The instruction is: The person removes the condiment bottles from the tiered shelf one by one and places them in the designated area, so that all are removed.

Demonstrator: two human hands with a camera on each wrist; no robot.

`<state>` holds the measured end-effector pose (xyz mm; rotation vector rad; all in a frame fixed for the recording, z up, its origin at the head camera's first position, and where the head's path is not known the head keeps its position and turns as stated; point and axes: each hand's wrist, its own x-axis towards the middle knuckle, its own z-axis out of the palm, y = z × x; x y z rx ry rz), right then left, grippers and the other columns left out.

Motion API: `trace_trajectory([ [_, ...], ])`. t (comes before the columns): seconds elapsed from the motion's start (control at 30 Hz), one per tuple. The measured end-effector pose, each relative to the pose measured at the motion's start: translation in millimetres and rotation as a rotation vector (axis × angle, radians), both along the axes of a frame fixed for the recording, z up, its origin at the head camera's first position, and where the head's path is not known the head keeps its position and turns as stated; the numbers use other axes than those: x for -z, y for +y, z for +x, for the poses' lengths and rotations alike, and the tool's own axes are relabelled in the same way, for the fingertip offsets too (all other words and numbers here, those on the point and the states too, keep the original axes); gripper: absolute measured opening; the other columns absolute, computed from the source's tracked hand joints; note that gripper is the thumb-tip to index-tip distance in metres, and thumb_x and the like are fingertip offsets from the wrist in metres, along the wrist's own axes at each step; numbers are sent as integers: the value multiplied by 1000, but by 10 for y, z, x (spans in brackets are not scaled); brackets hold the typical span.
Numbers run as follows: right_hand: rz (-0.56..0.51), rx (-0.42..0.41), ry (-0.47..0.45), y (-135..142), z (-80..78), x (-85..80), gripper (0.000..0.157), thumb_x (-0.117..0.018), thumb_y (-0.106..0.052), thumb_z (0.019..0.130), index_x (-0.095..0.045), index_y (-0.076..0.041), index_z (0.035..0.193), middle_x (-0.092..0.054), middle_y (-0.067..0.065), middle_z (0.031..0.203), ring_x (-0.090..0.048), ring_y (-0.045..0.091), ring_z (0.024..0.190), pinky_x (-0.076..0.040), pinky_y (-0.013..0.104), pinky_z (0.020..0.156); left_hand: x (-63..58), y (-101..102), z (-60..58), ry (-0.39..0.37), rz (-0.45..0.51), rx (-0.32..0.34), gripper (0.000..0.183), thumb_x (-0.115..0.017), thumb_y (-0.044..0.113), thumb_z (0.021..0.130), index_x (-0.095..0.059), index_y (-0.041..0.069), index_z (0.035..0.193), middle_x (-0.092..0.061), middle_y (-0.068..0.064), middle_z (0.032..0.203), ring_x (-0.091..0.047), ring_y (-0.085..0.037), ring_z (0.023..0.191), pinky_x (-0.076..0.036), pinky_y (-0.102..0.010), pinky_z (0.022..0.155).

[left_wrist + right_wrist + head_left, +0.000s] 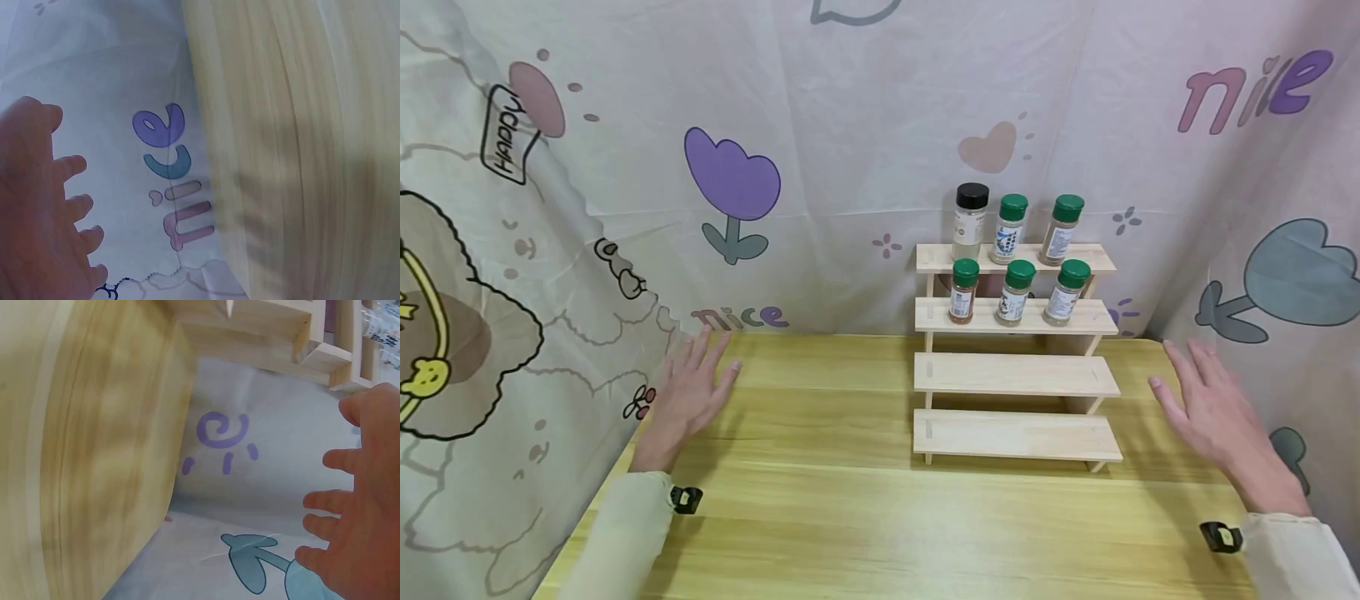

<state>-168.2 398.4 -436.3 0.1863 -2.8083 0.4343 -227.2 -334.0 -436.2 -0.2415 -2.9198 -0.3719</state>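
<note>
— Left hand [688, 396] and right hand [1225, 412]: is anything being gripped?
— Nothing is gripped by either; fingers are spread and relaxed. The left is held over the far left side of the table [812, 517], well apart from the rack [1011, 435]; the right is held near the rack's right side, not touching it.
— How much can be counted as done?
— Six jars [1013, 296] are stood upright on the rack's two upper shelves, three to each; that much is judged to be in place. The two lower shelves are left bare, and whether more is to be added cannot be told.
— How are the jars finished?
— Five are topped with green caps, while the top-left one, taller, is capped in black. White labels are worn by all; reddish contents are shown in the lower-left jar.
</note>
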Motion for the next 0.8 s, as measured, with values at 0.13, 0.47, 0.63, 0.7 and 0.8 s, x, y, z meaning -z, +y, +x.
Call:
trace_trajectory([
  [0.13, -68, -20, 25, -67, 27, -25, 66, -41, -33, 110, -16, -5, 163, -9, 33, 165, -5, 51, 152, -2, 67, 120, 14, 92, 25, 24, 51, 12, 67, -26, 50, 110, -19, 12, 165, -3, -20, 170, -2, -50, 153, 0, -74, 116],
  [0.47, -250, -55, 53, -250, 59, 14, 62, -45, -27, 110, -19, -16, 165, -13, 23, 168, -18, 57, 147, -12, 77, 112, 49, 407, 75, 62, 187, 55, 64, -30, 47, 111, -17, 16, 165, -2, -15, 171, -5, -47, 153, 2, -72, 117],
  [0.63, -304, -82, 82, -311, 26, 83, 59, -46, -25, 110, -24, -13, 164, -18, 24, 167, -18, 52, 149, -11, 72, 117, 72, 572, 99, 79, 264, 87, 62, -32, 43, 111, -20, 12, 164, -3, -16, 170, -9, -48, 153, -1, -73, 116],
  [0.7, -324, -98, 111, -334, 9, 111, 58, -47, -22, 110, -27, -11, 163, -24, 24, 165, -21, 51, 149, -12, 67, 120, 94, 637, 101, 91, 299, 101, 62, -34, 41, 112, -22, 10, 163, -4, -17, 170, -12, -49, 152, -3, -74, 116],
  [0.8, -369, -123, 133, -361, -8, 139, 57, -49, -19, 109, -29, -13, 162, -29, 24, 163, -24, 48, 149, -13, 62, 122, 127, 726, 98, 109, 345, 122, 60, -36, 39, 112, -25, 8, 162, -6, -17, 170, -15, -50, 151, -6, -74, 116],
])
